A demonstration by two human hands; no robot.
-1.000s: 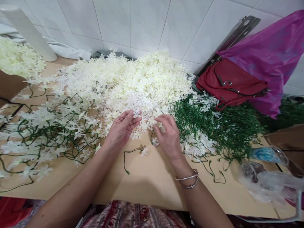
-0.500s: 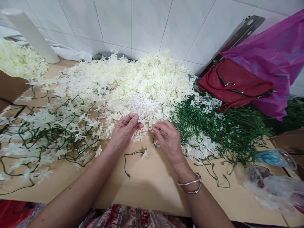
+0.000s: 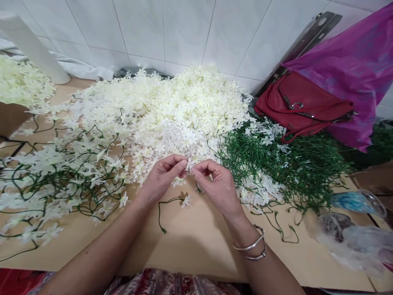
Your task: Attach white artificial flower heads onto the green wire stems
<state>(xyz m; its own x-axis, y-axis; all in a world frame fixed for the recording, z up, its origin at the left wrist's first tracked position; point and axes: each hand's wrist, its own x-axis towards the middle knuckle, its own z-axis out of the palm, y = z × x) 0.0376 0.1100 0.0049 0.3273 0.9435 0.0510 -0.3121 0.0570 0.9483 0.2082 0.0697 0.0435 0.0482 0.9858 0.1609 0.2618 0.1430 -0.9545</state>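
My left hand [image 3: 166, 176] is closed in a pinch on a small white artificial flower [image 3: 189, 166], held just above the table. The thumb and forefinger of my right hand [image 3: 216, 186] are pinched at the flower's thin white strands from the other side. A bit of green stem [image 3: 199, 187] shows under my right fingers; whether it is joined to that flower I cannot tell. On the table below lies a single green stem with a white flower [image 3: 186, 201] at its end. Loose cream-white blossoms [image 3: 196, 98] are heaped just beyond my hands.
Stemmed white flowers [image 3: 61, 180] spread at the left. Bare green stems [image 3: 307, 172] pile up at the right, below a red handbag [image 3: 307, 104] and a purple plastic bag [image 3: 346, 61]. A plastic cup [image 3: 357, 202] and clear bag [image 3: 353, 241] lie at the right edge.
My hands have come closer together, their fingertips now meeting at the white flower. The view has shifted slightly; the piles look the same.
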